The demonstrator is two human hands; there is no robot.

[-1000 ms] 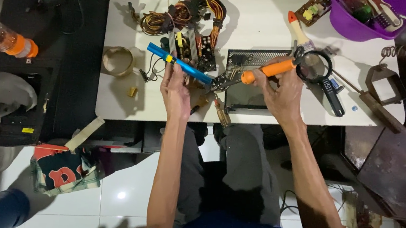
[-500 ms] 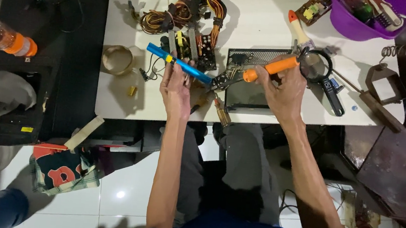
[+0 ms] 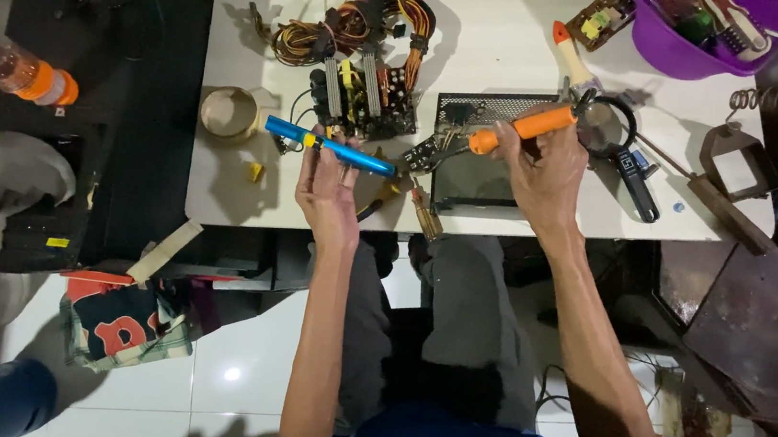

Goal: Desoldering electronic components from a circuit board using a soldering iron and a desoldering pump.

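Little has moved since a second ago: both hands hold the same posture over the desk [image 3: 236, 202], tools angled inward as before. Left hand [image 3: 327, 188] is closed around a blue pen-shaped tool [image 3: 329, 146], gripped mid-barrel and lying nearly flat, its right end aimed at a small circuit board [image 3: 422, 152]. Right hand [image 3: 541, 167] is wrapped round an orange-handled iron [image 3: 524, 130], gripped high on the handle so the tip slants down-left to that same board; both tips meet there, likely so one works while the other assists. Board sits at the front-left corner of a dark metal tray [image 3: 480, 175], just right of an opened power-supply board [image 3: 363, 100] with its wire bundle [image 3: 350, 36]. Tape roll [image 3: 229, 112] is left, magnifier [image 3: 610, 128] right, and a purple bowl [image 3: 696, 48] of parts is at the far corner, all within reach.
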